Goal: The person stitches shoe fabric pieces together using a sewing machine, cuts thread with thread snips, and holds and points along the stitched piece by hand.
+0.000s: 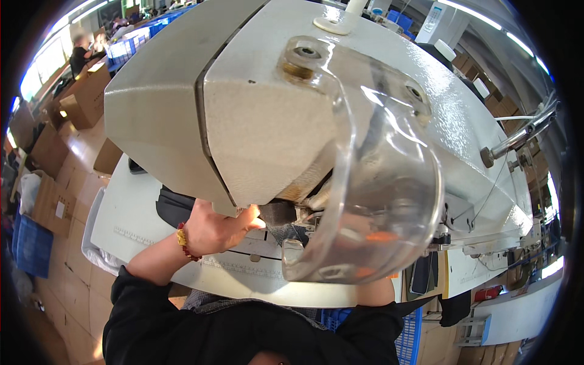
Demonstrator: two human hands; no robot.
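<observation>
So the left hand [212, 230] was up beside the needle area of a big pale sewing machine [267, 121], fingers bent, thumb side toward the works. Couldn't tell if it was pinching anything, the machine head covered part of it. The dark grey fabric [287, 233] sat on the white table [243, 267], just right of those fingers. Right hand [362, 237] was behind the clear curved guard [389, 182], too blurry to say what its grip was. Black cloth pieces [175, 207] lay just left of the left hand.
</observation>
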